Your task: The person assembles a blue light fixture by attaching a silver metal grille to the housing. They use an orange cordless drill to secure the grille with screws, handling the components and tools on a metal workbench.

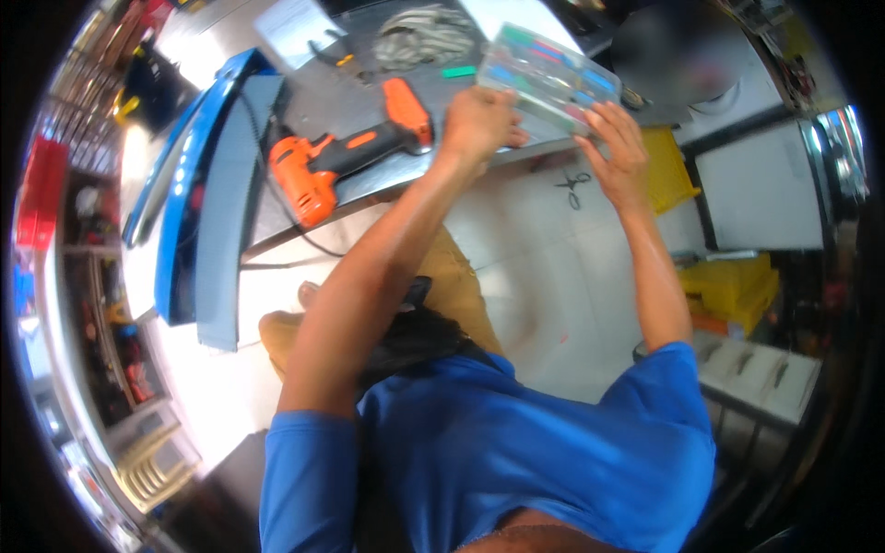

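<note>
My blue shirt (516, 452) fills the near edge. Both hands up at the metal bench (369, 175) edge, apart. Left hand (477, 120) clamped on the near-left corner of the clear plastic organizer box (544, 78); right hand (616, 152) gripping its near-right edge. Orange drill (341, 161) lies left of the box. Blue panel (184, 194) leans at far left.

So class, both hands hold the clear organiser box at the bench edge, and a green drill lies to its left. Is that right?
Not quite: the drill is orange, not green, as the head view shows. The left hand and right hand do hold the clear box at the bench edge.
</note>
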Available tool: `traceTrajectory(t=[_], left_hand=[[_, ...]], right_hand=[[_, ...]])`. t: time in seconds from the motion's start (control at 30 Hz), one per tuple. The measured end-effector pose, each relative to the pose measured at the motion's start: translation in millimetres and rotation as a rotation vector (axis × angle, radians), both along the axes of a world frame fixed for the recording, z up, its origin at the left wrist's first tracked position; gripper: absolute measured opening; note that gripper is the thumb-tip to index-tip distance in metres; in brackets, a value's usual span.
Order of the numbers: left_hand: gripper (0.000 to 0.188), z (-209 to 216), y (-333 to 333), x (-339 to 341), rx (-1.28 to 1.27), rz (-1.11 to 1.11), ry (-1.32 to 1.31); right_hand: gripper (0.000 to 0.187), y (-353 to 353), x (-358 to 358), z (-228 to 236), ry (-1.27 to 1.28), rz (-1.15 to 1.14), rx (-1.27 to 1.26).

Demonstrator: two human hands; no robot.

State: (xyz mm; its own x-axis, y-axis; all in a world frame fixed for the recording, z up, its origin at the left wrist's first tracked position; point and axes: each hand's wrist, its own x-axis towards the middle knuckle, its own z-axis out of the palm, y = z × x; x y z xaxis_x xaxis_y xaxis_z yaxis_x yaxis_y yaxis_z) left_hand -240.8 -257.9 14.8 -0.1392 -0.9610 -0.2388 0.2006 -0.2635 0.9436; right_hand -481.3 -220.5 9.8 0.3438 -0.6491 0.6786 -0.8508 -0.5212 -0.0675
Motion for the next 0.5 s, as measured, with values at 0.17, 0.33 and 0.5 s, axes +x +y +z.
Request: traceTrajectory(t=[0.17, 0.33, 0.5], left_hand=[[0.041, 9, -4, 0, 0.085, -0.018, 0.013], [0.037, 17, -9, 0, 0.135, -0.049, 0.032], [0.031, 23, -10, -3, 0.147, 0.025, 0.095]], right_hand=[[0.043, -3, -2, 1, 0.058, 0.063, -0.027], [0.051, -11, -6, 4, 0.196, 0.096, -0.044], [0.052, -20, -11, 13, 0.464, 0.122, -0.095]])
